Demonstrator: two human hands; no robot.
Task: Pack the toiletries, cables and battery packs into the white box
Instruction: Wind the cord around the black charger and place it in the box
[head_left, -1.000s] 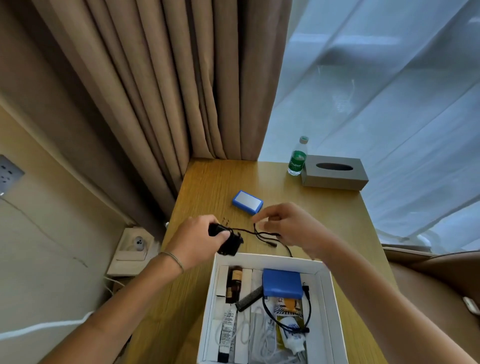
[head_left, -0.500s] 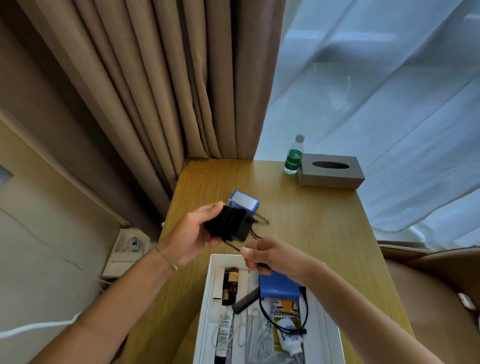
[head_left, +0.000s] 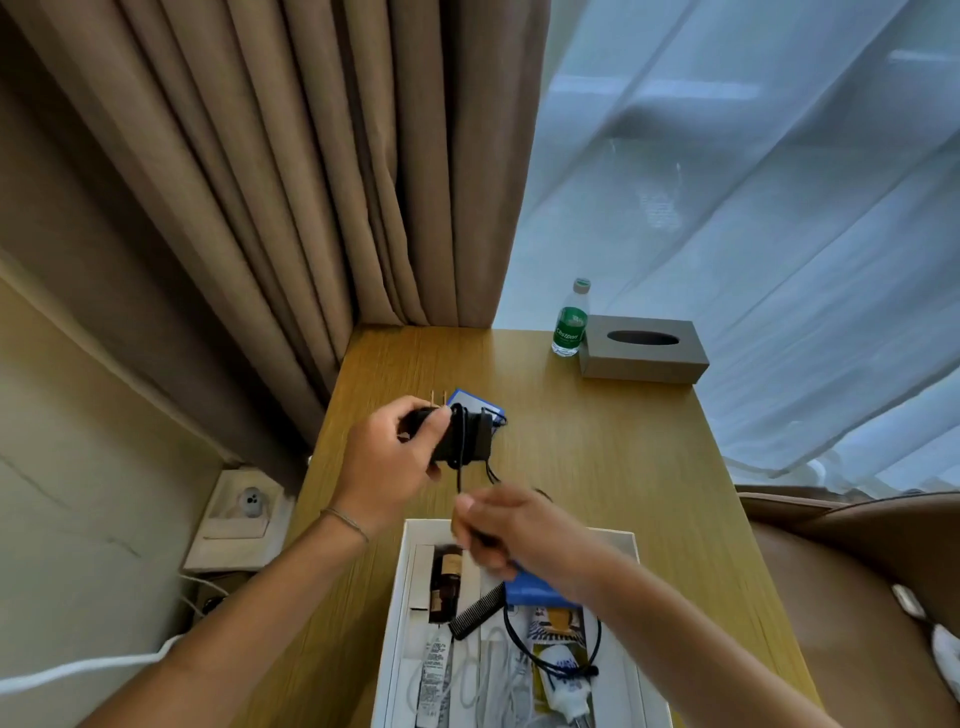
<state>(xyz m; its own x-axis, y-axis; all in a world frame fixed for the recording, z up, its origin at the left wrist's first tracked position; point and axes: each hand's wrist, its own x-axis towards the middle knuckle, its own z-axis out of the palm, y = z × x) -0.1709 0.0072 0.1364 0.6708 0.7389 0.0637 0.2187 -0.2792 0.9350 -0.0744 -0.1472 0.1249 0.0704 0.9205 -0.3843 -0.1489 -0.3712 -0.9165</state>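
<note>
My left hand (head_left: 387, 462) grips a black plug adapter (head_left: 470, 435) above the wooden table, its two prongs pointing up. A thin black cable (head_left: 460, 475) is looped around the adapter and runs down to my right hand (head_left: 511, 535), which pinches it over the far end of the white box (head_left: 397, 587). Inside the box lie a brown bottle (head_left: 447, 579), a black comb (head_left: 475, 613), a blue battery pack (head_left: 535, 592) partly hidden by my right hand, white tubes and coiled cables. A second blue battery pack (head_left: 480, 405) lies on the table behind the adapter.
A green-labelled water bottle (head_left: 571, 325) and a grey tissue box (head_left: 644, 356) stand at the table's far right. Brown curtains hang behind the table, sheer white ones to the right. A wall socket panel (head_left: 244, 512) sits left of the table, a brown chair (head_left: 857, 597) to the right.
My left hand has lifted the adapter and turned its prongs upward. My right hand has moved from beside it down toward the box, drawing the cable round the adapter.
</note>
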